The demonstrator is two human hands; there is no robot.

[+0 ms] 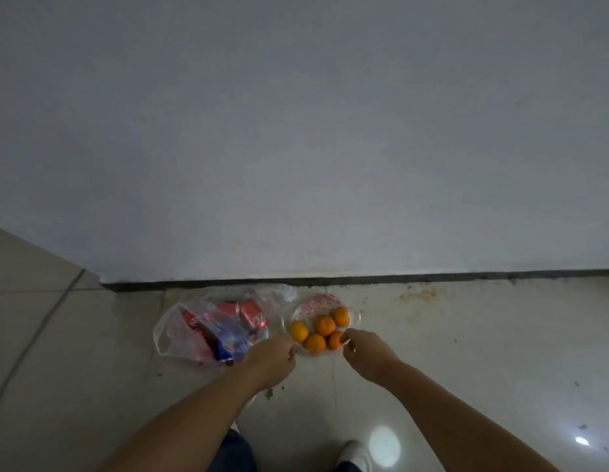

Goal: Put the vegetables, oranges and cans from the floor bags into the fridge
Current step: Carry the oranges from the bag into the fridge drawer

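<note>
Two clear plastic bags lie on the tiled floor by the wall. The left bag (180,338) holds red and blue cans (252,313). The right bag (316,303) lies spread with several oranges (325,325) on it. My left hand (272,361) pinches that bag's near left edge, fingers curled. My right hand (364,350) pinches the near right edge beside an orange (334,340). No vegetables or fridge are in view.
A pale wall (330,131) with a dark base strip (364,279) stands right behind the bags. Stained floor tiles (466,335) stretch to the right. My white shoe (355,454) shows at the bottom.
</note>
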